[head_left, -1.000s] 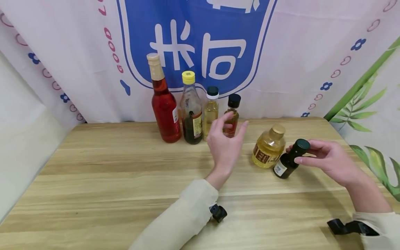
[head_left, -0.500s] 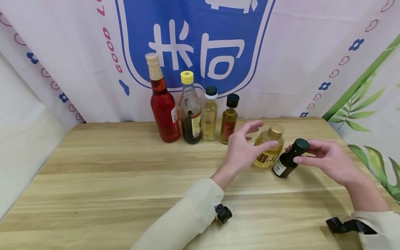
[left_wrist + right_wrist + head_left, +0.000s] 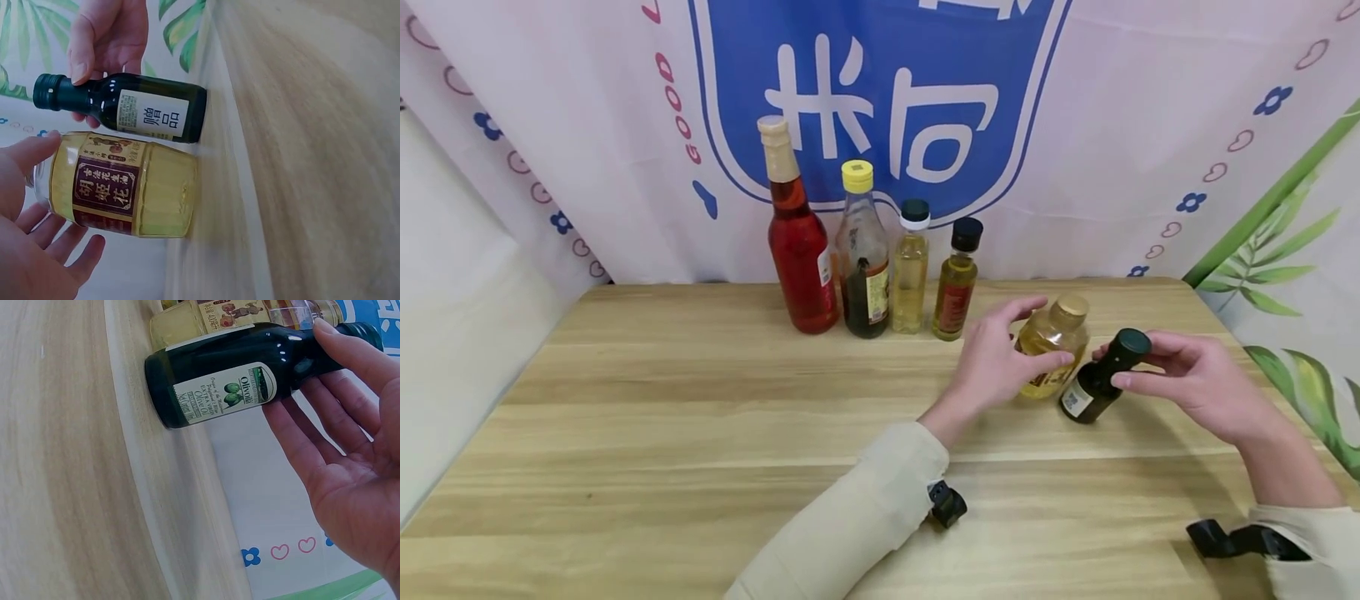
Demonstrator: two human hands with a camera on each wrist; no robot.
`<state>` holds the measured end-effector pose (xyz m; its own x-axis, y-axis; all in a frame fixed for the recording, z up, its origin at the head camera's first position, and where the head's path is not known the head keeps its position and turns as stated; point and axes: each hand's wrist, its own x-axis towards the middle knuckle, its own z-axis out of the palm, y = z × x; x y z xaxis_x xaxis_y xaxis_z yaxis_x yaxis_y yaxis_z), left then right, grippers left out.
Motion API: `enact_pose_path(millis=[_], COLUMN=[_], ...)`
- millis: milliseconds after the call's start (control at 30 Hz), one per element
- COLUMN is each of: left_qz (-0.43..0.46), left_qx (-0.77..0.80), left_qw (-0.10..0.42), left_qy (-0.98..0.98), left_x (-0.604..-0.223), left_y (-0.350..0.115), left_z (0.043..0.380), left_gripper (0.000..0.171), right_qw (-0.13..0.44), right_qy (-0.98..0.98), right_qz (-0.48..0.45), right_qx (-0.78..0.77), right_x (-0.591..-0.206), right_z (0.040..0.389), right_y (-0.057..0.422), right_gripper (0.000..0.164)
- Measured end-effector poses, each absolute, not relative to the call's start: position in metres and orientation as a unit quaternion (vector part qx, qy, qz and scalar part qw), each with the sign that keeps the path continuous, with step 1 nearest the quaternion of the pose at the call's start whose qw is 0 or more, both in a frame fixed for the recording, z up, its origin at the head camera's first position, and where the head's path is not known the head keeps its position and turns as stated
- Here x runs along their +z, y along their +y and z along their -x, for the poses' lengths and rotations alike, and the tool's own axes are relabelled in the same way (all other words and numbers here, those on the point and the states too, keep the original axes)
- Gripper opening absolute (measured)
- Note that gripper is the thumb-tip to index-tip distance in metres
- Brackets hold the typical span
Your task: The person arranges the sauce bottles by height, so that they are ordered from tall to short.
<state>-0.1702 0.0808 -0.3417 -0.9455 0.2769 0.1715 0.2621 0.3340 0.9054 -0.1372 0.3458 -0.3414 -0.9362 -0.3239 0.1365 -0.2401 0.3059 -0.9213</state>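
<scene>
In the head view, my left hand (image 3: 992,354) has thumb and fingers around the shoulder of a squat bottle of golden peanut oil (image 3: 106,181), thumb in front and forefinger behind. The other left fingers spread loosely beside it in the left wrist view. My right hand (image 3: 1198,379) pinches the neck of a small dark green olive oil bottle (image 3: 219,381), thumb on one side and fingers on the other. Both bottles stand on the wooden table (image 3: 700,433), side by side. Each has its cap on: gold on the peanut oil, dark green on the olive oil.
At the back stands a row of bottles: a tall red one (image 3: 805,267), a dark sauce bottle with a yellow cap (image 3: 863,287), a slim pale oil bottle (image 3: 910,287) and a small oil bottle with a red label (image 3: 955,304). A printed curtain (image 3: 1112,167) hangs behind.
My left hand has come from in front of the red-labelled oil bottle rightward to the peanut oil bottle, its thumb lowering onto it. My right hand keeps its hold on the olive oil bottle.
</scene>
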Motion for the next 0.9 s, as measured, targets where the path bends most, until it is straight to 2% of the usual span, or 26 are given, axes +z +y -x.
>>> enact_pose_path(millis=[900], left_qz=[-0.172], left_qx=[0.486], left_qw=[0.011], left_qy=[0.857], left_x=[-0.3359], left_y=[0.0827], left_z=[0.1664], left_gripper=[0.076], right_qw=[0.057], right_qy=[0.784], right_qz=[0.192], right_qx=[-0.587], right_x=[-0.3417], right_z=[0.1379], right_y=[0.3499], right_gripper=[0.042])
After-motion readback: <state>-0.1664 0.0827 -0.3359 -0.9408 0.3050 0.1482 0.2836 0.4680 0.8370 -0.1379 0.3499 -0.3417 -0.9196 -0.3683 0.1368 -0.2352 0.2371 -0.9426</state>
